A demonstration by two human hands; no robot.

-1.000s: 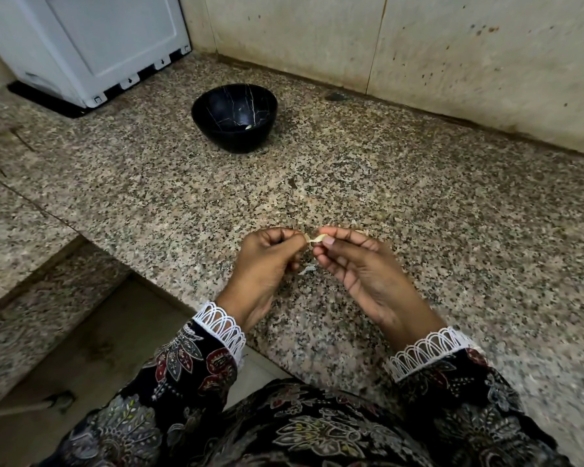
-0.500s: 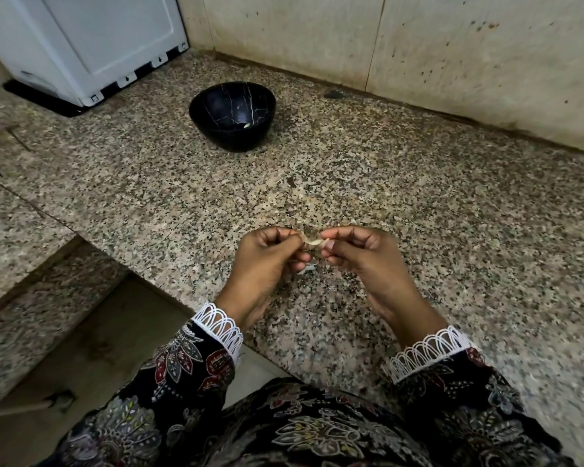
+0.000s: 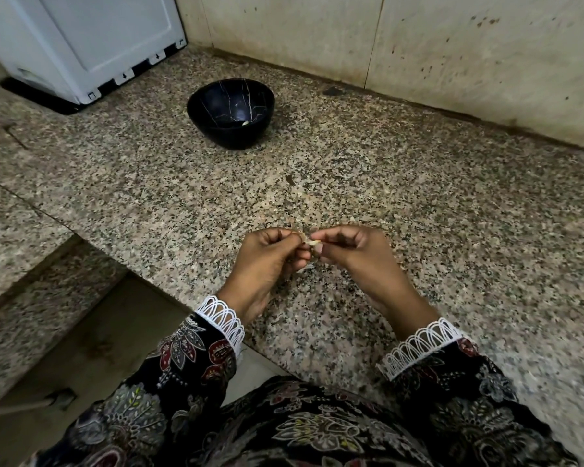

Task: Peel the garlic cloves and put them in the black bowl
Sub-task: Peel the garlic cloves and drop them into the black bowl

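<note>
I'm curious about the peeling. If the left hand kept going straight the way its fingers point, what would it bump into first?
Probably the garlic clove pinched between both hands, then the right hand just behind it. The left hand points sideways toward them, not at the black bowl.

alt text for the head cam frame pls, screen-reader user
Two hands, the left hand and right hand, pinch a small garlic clove between their fingertips above a speckled granite counter. A black bowl sits farther back, with one pale piece inside, near a white appliance in the corner.
</note>
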